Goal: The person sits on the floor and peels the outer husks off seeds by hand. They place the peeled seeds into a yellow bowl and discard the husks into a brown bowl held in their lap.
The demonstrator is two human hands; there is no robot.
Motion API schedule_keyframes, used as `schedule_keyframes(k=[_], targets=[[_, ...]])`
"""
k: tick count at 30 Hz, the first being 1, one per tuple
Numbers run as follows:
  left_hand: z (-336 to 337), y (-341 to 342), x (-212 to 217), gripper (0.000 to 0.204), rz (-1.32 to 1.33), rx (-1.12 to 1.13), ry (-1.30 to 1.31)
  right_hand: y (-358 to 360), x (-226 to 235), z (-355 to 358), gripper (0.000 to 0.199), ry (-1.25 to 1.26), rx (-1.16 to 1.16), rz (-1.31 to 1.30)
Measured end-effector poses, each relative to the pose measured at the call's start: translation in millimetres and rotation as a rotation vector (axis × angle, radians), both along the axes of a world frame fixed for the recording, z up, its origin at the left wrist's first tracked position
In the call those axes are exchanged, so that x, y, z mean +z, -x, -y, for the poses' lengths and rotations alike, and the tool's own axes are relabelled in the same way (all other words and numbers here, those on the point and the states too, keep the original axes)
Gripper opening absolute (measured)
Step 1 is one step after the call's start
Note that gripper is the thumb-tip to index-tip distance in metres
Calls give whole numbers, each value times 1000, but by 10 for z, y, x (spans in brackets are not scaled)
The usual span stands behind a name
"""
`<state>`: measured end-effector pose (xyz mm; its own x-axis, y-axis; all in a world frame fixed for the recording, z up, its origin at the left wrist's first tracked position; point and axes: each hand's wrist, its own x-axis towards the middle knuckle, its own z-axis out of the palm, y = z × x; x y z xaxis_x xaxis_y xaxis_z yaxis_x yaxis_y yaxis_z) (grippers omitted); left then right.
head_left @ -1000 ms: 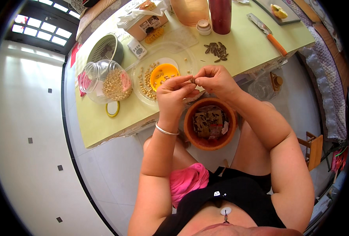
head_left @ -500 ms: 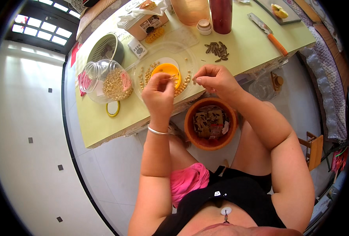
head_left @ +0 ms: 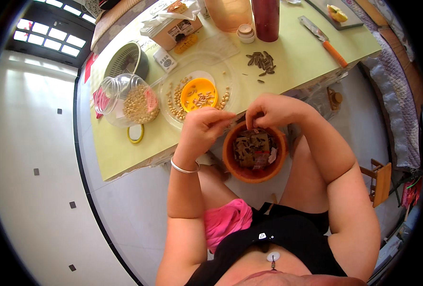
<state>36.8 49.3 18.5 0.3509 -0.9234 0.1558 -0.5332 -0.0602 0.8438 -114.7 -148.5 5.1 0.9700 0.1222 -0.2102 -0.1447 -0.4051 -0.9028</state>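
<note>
orange pot (head_left: 255, 178), partly hidden by curled right hand (head_left: 275, 110); left hand (head_left: 200, 127) pinched; anything held unclear.

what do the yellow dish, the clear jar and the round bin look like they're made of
Yellow dish: likely plastic, judging by its smooth, bright, even colour.
Clear jar: plastic or glass, glossy and transparent; highlights show on it, and pale beans show through.
Round bin: perhaps plastic, possibly clay; the orange-brown wall has a slight sheen, which leaves it open.

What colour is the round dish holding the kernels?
The round dish is orange-yellow, best seen in the head view.
</note>
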Motion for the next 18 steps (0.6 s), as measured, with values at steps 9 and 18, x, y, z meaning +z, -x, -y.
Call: schedule_keyframes(k=[9,18], targets=[[135,123,-85,5,77,2,20,-34,15,148,19,-259,-150,49],[236,180,-249,4,27,104,134,-518,-617,397,22,949,-844,673]])
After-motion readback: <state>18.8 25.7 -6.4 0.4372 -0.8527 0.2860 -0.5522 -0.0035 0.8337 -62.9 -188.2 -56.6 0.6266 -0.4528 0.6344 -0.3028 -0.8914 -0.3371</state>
